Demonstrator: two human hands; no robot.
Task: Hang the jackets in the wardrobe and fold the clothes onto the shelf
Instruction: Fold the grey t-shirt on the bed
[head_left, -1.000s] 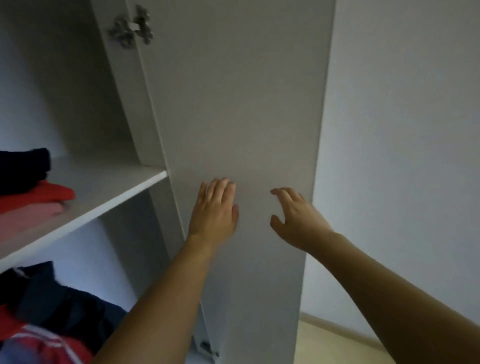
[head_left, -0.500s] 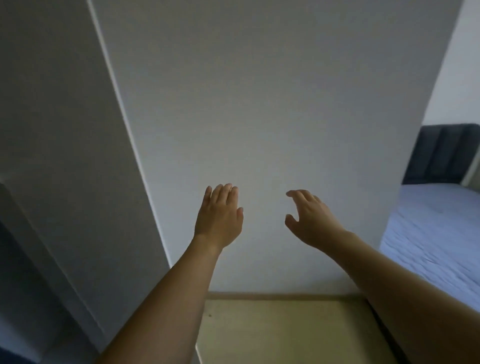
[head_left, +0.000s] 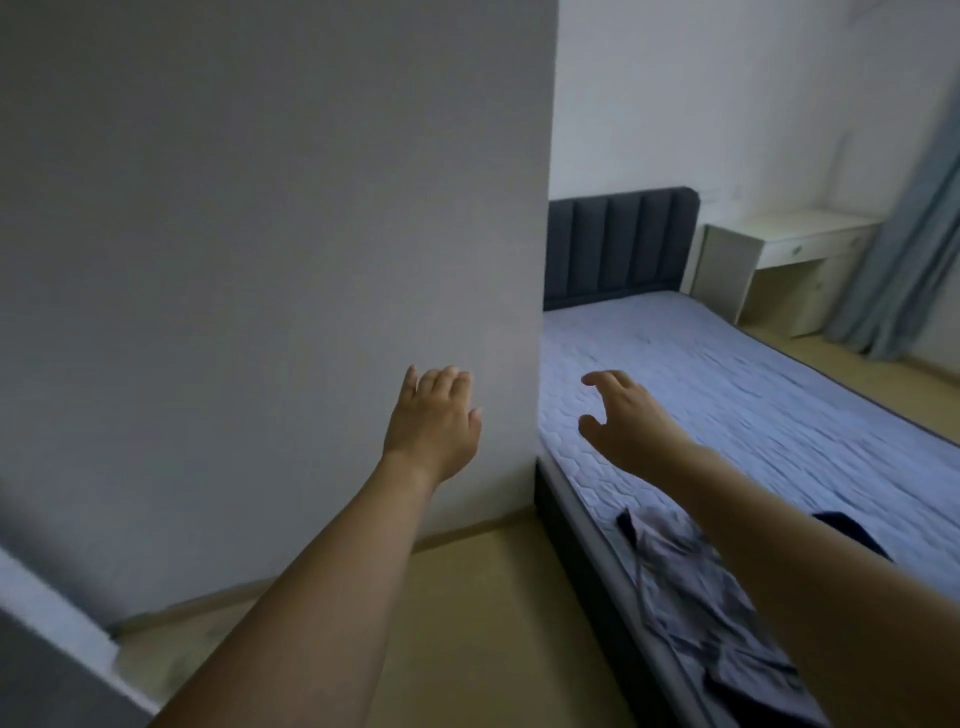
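You have turned from the wardrobe to the bed (head_left: 727, 415), left hand (head_left: 434, 421) and right hand (head_left: 621, 415) both empty and spread, so the crumpled garment (head_left: 691, 587) looks next.

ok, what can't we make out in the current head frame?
- Crumpled grey-and-dark garment on the blue quilted mattress: partly behind the right forearm; its type is unclear.
- Dark navy cloth: mostly hidden by the same forearm.
- Wardrobe: interior out of frame; only a blurred edge shows at lower left.
- Left hand, right hand: both empty; touching the white wall cannot be told.
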